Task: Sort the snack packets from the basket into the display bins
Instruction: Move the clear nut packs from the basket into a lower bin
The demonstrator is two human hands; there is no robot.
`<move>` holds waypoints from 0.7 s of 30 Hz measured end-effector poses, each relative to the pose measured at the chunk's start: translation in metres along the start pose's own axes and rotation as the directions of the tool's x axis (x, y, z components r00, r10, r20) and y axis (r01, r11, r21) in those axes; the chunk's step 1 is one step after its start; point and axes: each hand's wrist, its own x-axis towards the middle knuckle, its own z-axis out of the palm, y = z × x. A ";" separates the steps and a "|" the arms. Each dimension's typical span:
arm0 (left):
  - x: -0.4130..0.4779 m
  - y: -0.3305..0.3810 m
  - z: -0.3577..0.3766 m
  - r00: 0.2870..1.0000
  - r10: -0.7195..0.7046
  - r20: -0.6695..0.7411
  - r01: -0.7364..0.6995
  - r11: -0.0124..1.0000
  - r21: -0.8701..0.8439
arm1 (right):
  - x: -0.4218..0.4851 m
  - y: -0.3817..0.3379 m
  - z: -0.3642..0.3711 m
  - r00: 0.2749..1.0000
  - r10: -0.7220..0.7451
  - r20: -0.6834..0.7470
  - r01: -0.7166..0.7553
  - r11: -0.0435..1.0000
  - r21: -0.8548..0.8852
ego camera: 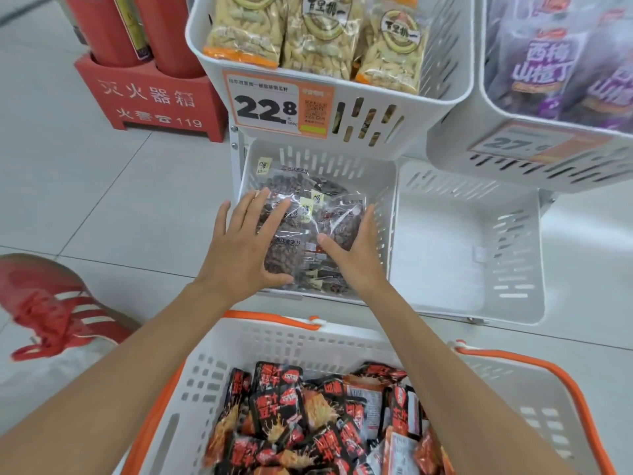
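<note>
Left hand (246,245): fingers straight and spread, pressing flat on the clear packets (308,234), gripping nothing
Right hand (358,258): fingers straight along the packets' right edge, thumb lying on top
Low bin (318,159): holds the clear packets of brown kernels, under both sets of fingers
Side bin (513,252): just right of the right fingers
Top bin (445,97): beyond the fingertips, seed packets (318,36) inside, price tag (274,108) on front
Right bin (455,145): purple packets (548,63) inside
Basket (274,341): behind the wrists, red-black packets (308,423) piled inside
Floor (102,186): pale tiles; red box (150,101) beyond the left fingers, red shoe (51,303) nearer, left
</note>
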 end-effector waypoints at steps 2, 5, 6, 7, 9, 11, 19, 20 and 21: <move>0.000 0.001 -0.003 1.000 -0.011 0.017 0.011 1.000 -0.001 | -0.002 0.000 -0.002 1.000 0.016 0.011 -0.017 1.000 0.024; 0.000 0.004 -0.010 0.998 -0.032 0.050 0.033 0.999 -0.018 | -0.006 -0.002 -0.007 0.999 0.039 -0.017 -0.039 0.999 0.029; 0.000 0.006 -0.012 0.997 -0.040 0.061 0.041 0.999 -0.021 | -0.009 -0.002 -0.010 0.999 0.040 -0.032 -0.038 0.999 0.038; -0.001 0.008 -0.015 0.996 -0.048 0.075 0.050 0.999 -0.023 | -0.014 -0.005 -0.014 0.998 0.033 -0.044 -0.031 0.999 0.038; -0.005 0.014 -0.023 0.994 -0.060 0.092 0.063 0.998 -0.032 | -0.027 -0.009 -0.022 0.997 -0.010 -0.074 0.010 1.000 0.008; -0.010 0.023 -0.034 0.994 -0.055 0.090 0.061 0.996 -0.061 | -0.045 -0.013 -0.034 0.994 -0.062 -0.095 0.061 0.998 -0.018; -0.063 0.099 -0.075 0.984 0.179 0.021 -0.165 0.943 -0.287 | -0.143 -0.009 -0.094 0.988 -0.155 -0.022 0.149 0.976 -0.158; -0.074 0.109 -0.076 0.978 0.208 0.032 -0.189 0.935 -0.300 | -0.158 -0.002 -0.103 0.992 -0.125 0.022 0.127 0.972 -0.197; -0.086 0.119 -0.076 0.972 0.229 0.046 -0.203 0.927 -0.315 | -0.173 0.005 -0.111 0.993 -0.090 0.072 0.104 0.968 -0.227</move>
